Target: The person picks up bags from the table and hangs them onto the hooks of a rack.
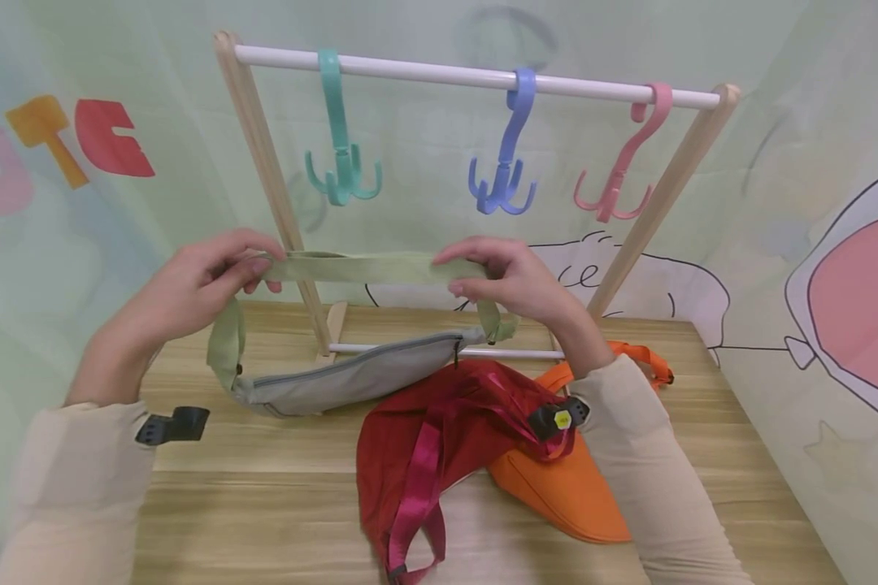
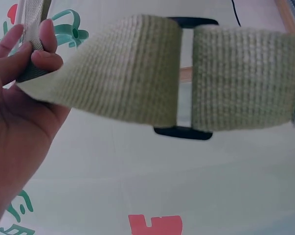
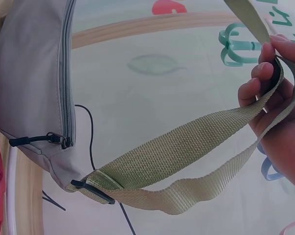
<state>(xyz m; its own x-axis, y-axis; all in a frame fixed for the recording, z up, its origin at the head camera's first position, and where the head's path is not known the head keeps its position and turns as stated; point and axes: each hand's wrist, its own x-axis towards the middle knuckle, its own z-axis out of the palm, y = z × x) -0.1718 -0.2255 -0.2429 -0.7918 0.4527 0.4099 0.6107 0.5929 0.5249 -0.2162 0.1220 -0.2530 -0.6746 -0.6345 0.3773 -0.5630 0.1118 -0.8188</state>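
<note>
A grey waist bag (image 1: 358, 375) with a dark zipper hangs by its pale green strap (image 1: 366, 268), held up in front of the rack. The left hand (image 1: 190, 284) pinches the strap's left part between thumb and fingers; the right hand (image 1: 515, 276) grips it at the right. Between them the strap runs nearly level. In the left wrist view, the strap (image 2: 132, 73) passes through a black buckle (image 2: 184, 132) close to the camera. The right wrist view has the bag's zipper pull (image 3: 34, 140) and a doubled strap (image 3: 186, 147) leading up to the fingers.
Behind the hands stands a wooden rack with a white top bar (image 1: 424, 75). Green (image 1: 342, 171), blue (image 1: 505, 179) and pink (image 1: 615, 187) hooks hang from it. A red bag (image 1: 402, 447) lies on the wooden table (image 1: 263, 504), partly over an orange bag (image 1: 571, 487).
</note>
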